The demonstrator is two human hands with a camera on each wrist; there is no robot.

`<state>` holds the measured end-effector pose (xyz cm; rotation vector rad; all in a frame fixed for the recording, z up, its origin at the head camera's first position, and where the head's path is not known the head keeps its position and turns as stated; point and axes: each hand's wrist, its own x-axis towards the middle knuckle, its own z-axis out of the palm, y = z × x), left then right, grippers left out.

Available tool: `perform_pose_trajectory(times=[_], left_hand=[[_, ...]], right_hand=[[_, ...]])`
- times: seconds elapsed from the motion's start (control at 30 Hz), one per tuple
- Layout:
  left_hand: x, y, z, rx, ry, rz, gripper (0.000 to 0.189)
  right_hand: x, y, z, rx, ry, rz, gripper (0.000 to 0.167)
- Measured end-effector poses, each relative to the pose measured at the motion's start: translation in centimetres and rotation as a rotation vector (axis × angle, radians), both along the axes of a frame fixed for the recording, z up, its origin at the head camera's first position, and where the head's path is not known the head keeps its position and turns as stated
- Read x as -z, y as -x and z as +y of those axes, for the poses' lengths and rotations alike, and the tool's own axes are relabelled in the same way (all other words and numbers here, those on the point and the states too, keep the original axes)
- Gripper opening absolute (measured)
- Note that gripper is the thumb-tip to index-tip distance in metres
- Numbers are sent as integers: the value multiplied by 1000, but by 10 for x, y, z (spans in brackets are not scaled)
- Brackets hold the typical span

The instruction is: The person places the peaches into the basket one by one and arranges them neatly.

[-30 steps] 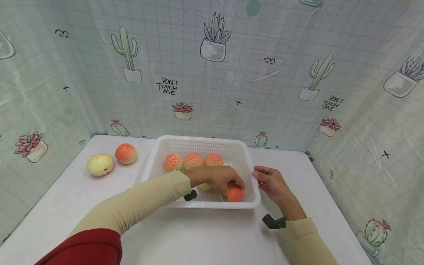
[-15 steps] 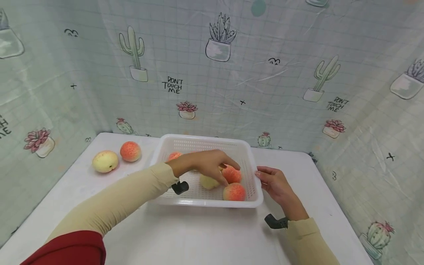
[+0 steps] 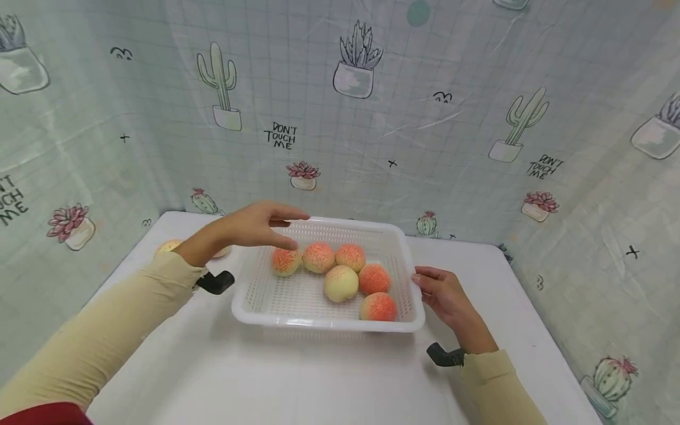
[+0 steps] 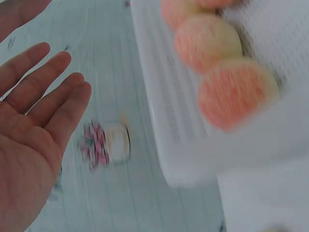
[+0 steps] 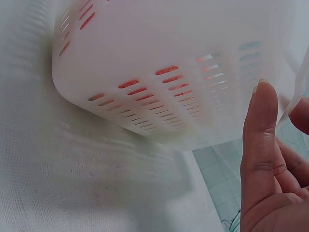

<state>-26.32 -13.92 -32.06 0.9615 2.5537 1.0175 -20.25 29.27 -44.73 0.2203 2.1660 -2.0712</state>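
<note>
A white plastic basket [image 3: 329, 324] holds several red-orange peaches [image 3: 319, 258] and one pale yellow peach [image 3: 341, 284]. Over its left rim my left hand [image 3: 255, 225] hovers with nothing in it. In the left wrist view that hand's fingers [image 4: 63, 108] are extended, beside the basket wall [image 4: 159, 111]. My right hand [image 3: 443, 295] holds the basket's right rim. From the right wrist, the thumb [image 5: 263, 140] lies near the slotted wall [image 5: 159, 58], and the rim passes between it and a finger. Outside the basket, a yellow peach [image 3: 168, 246] and a red one [image 3: 222, 252] are partly hidden by my left arm.
The basket stands on a white table [image 3: 297, 378]. A pale cloth curtain [image 3: 425, 141] printed with cacti rises behind the table and along both sides. Dark camera mounts [image 3: 216, 282] sit on both wrists.
My left hand has left a red peach at the basket's front right corner and moved back leftward, uncovering the fruit. The right hand stays on the rim. The head view has shifted slightly.
</note>
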Motion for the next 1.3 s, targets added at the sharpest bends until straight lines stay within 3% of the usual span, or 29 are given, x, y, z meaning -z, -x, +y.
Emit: perform_pose_trajectory(times=[0.3,0.5,0.7,0.93,1.1,1.3], left_hand=[[10,-7,-90,-294,48,7,80],[34,-6,-150,-448,112,51,84],[63,-9,-194,-555,213,11,97],[91,-12,-214,-562,165,-16,101],[108,-11,-215,-554,102,-24,103],[125,-11,-212,-598,97,-29,100]], right_hand=[[-3,-2,-1,7,25,-8,55],[-1,-2,-1,-1,37,1,53],[-1,-2,-2,7,48,-4,44],[-1,-3,0,-3,65,2,42],[-2,-3,1,-5,77,2,33],[-3,-3,1,-13,88,-1,34]])
